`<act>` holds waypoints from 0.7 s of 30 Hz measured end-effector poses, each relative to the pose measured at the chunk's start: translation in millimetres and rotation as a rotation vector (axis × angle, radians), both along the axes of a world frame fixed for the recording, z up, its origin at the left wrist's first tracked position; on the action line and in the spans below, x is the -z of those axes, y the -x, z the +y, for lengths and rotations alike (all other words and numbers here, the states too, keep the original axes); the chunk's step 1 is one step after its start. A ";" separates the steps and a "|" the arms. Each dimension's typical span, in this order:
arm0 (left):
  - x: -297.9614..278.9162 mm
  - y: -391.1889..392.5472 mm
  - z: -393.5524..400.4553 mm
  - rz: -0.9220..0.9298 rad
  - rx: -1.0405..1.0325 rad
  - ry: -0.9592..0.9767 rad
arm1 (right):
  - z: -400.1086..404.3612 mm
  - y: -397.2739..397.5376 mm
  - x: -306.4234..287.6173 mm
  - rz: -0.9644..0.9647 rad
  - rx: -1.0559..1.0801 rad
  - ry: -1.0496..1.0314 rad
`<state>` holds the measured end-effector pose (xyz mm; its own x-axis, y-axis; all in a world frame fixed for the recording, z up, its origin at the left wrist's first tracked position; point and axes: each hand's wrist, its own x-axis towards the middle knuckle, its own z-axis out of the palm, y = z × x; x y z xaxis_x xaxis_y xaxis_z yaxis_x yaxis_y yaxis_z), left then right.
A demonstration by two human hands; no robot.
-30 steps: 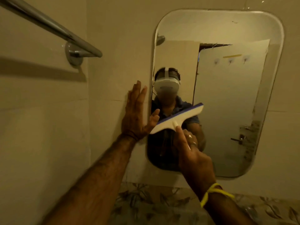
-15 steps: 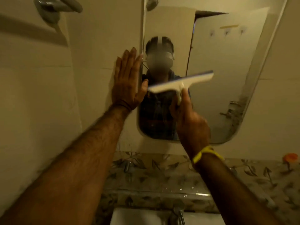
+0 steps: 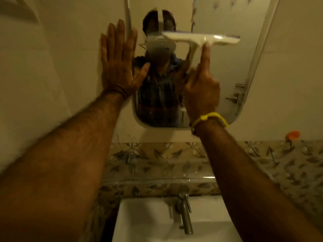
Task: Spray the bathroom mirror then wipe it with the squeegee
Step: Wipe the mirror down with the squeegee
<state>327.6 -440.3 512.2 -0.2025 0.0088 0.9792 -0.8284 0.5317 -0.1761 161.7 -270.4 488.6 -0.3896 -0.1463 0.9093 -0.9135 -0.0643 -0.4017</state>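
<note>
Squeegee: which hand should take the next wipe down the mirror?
Right. The right hand already grips the squeegee against the mirror; the left hand lies flat at the mirror's left edge.

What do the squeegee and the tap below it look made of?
Squeegee: looks like white moulded plastic, smooth with a slight sheen; its blade edge is too blurred to judge. Tap: apparently metal, with a brushed or satin silver finish and soft highlights along its spout.
</note>
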 end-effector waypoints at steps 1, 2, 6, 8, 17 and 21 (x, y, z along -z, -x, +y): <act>-1.1 -1.1 -0.1 -0.008 -0.012 0.000 | -1.3 -0.2 -3.8 -0.004 -0.001 0.014; -2.3 -2.2 0.5 -0.013 -0.014 0.001 | 1.0 -1.5 2.6 0.001 -0.005 0.004; -3.5 -2.2 4.5 -0.002 -0.009 0.001 | 25.0 -5.7 69.3 0.033 -0.048 -0.143; -3.0 -1.0 3.5 -0.001 -0.031 0.004 | 22.6 2.4 65.6 0.016 -0.023 -0.071; -1.3 -1.4 0.6 0.005 0.026 0.007 | 17.4 17.3 46.9 -0.234 0.017 0.157; 0.9 -1.8 0.2 0.004 0.053 0.011 | 17.7 12.5 55.3 -0.293 0.035 0.158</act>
